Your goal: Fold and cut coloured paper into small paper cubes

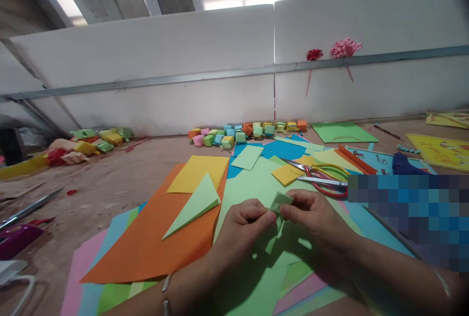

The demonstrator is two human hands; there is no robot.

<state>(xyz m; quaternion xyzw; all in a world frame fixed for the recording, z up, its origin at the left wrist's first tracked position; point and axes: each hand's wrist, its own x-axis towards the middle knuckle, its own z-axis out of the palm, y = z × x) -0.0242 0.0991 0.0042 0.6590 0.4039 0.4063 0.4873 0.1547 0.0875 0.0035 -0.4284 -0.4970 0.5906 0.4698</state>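
Observation:
Between my two hands is a small piece of folded light green paper (280, 200), held above the green sheets. My left hand (246, 223) pinches its left side between thumb and finger. On the right side, the thumb and fingertips of my right hand (315, 218) grip its edge. Part of the paper is hidden behind my fingers. Under my hands lies a large light green sheet (240, 191). A folded light green triangle (196, 207) rests to the left on an orange sheet (146, 242), near a yellow sheet (196, 172).
Scissors with red and yellow handles (326, 179) lie beyond my right hand. Small folded paper cubes (249, 133) line the back by a white wall (146, 52). Left are a purple tool (20, 240) and a paper pile (95, 142). A pixelated area covers the right.

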